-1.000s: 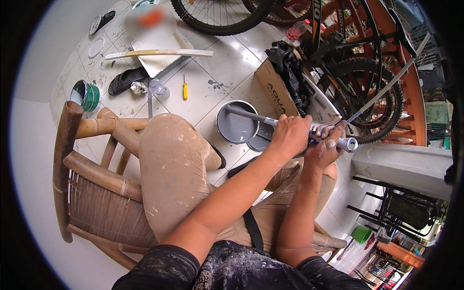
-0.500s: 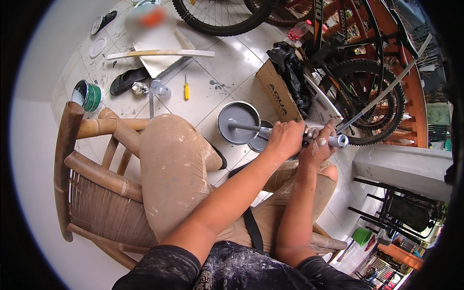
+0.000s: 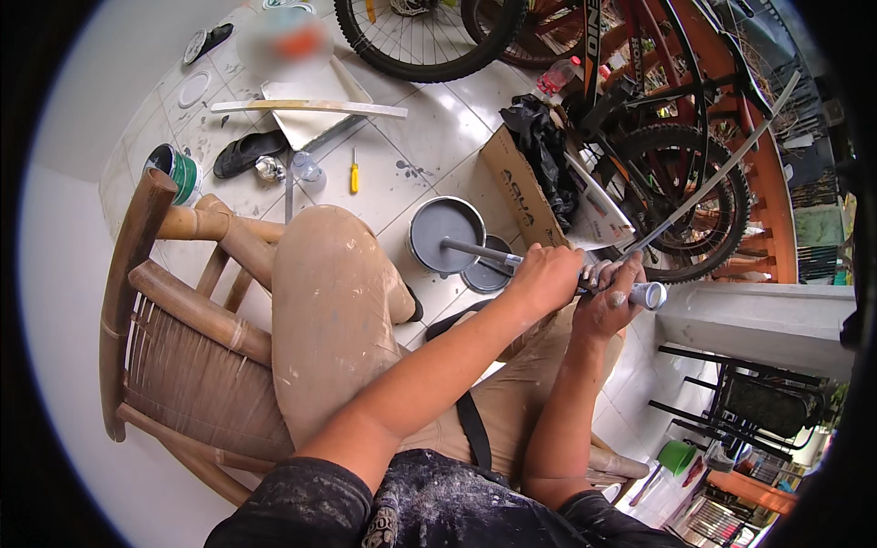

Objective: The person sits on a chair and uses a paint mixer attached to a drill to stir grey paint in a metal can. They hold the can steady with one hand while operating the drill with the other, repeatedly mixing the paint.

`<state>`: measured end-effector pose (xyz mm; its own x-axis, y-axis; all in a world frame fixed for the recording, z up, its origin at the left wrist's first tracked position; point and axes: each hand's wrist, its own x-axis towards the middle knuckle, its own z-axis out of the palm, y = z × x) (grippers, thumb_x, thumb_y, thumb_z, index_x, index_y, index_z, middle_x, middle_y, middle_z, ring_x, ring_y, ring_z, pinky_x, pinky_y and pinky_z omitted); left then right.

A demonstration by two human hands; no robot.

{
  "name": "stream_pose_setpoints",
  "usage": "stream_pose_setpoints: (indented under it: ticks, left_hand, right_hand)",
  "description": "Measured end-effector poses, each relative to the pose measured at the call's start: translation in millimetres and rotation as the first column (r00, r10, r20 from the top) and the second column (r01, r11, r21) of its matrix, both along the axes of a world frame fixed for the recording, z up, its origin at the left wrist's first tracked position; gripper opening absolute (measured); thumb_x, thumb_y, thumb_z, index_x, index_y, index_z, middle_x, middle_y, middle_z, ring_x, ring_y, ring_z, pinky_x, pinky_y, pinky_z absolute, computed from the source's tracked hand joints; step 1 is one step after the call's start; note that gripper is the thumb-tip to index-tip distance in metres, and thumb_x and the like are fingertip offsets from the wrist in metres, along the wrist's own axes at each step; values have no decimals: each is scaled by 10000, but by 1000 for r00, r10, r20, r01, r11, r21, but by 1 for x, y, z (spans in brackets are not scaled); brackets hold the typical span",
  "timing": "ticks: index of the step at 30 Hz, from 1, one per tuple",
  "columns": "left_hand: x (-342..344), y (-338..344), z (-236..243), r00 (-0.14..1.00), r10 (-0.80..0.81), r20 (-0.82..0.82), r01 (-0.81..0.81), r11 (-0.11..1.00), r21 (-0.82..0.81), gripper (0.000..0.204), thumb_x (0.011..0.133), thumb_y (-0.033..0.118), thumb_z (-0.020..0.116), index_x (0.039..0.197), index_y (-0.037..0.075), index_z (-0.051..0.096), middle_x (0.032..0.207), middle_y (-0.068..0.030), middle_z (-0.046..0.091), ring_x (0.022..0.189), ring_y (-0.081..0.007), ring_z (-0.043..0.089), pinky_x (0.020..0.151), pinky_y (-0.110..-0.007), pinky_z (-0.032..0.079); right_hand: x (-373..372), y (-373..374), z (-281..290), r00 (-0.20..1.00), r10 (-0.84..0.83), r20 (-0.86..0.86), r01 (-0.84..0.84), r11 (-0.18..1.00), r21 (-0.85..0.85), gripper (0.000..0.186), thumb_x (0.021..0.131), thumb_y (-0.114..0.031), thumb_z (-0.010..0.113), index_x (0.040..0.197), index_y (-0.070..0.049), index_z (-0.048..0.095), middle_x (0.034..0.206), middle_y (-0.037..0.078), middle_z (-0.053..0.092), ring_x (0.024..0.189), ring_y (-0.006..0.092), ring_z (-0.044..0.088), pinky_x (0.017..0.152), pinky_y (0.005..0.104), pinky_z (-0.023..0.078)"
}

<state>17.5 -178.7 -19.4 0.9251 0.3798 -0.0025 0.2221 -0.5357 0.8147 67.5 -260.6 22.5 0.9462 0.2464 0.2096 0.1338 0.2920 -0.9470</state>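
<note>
A grey tube [image 3: 480, 251] slants across the front of me, its lower end dipped in a bucket of grey paint [image 3: 427, 239]. My left hand [image 3: 548, 277] is closed round the tube, knuckles up. Just to the right, my right hand [image 3: 610, 297], smeared with paint, is wrapped round the tube near its round silvery end [image 3: 650, 296]. A long thin grey rod [image 3: 708, 192] runs from beside my right hand to the upper right; I cannot tell whether that hand holds it too. A round paint-stained lid or container [image 3: 489, 274] partly shows behind the bucket.
A cardboard box [image 3: 521, 187] with a black plastic bag [image 3: 541, 137] stands beyond the bucket, near a bicycle [image 3: 681, 215]. On the tiles lie a yellow screwdriver [image 3: 354, 173], a black sandal [image 3: 247, 155], a white tray [image 3: 306, 123] and a green bucket [image 3: 183, 178]. I sit on a bamboo chair [image 3: 201, 315].
My hands have drawn slightly away from the bucket, to the right and down, with the tube still in the paint. My view has shifted a little.
</note>
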Motion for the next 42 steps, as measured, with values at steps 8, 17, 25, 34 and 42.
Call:
stream_pose_setpoints:
  ticks: [8,17,25,34,42]
  left_hand:
    - [-14,-28,57,978,8,209,-44,985,167,151,912,117,677,1055,68,685,890,-149,759,933,-361,755,852,-496,520]
    - [-43,-28,88,854,56,517,-198,954,224,252,880,109,683,1123,48,652,1024,-125,658,1008,-301,662,921,-422,509]
    - [-52,-7,78,818,100,567,-258,944,205,218,869,143,690,1070,65,663,963,-103,691,949,-290,693,888,-406,531]
    - [-56,1,67,829,118,546,-258,948,187,195,877,171,701,1052,89,674,942,-85,701,935,-281,703,877,-398,537]
    - [-55,-11,61,841,76,536,-208,959,190,234,885,213,709,1087,98,688,952,-81,705,951,-280,713,861,-404,553]
  right_hand:
    - [-2,-38,67,1000,-1,-13,3,991,137,186,1115,-246,591,1008,-100,545,643,-36,372,548,84,380,549,293,392]
    - [-5,-35,126,996,64,67,-75,981,179,217,1123,-296,580,1026,-112,518,662,-44,320,554,80,338,566,278,357]
    - [-18,-6,128,996,24,90,-30,997,67,290,1127,-318,566,936,-119,477,608,-33,297,534,100,338,584,299,369]
    - [-19,-2,115,998,42,56,-46,996,74,186,1103,-254,569,999,-109,519,651,-22,361,566,108,383,605,304,389]
    - [-17,-21,110,996,75,47,-79,994,80,167,1103,-252,577,1111,-87,555,672,-22,372,600,106,393,627,298,390]
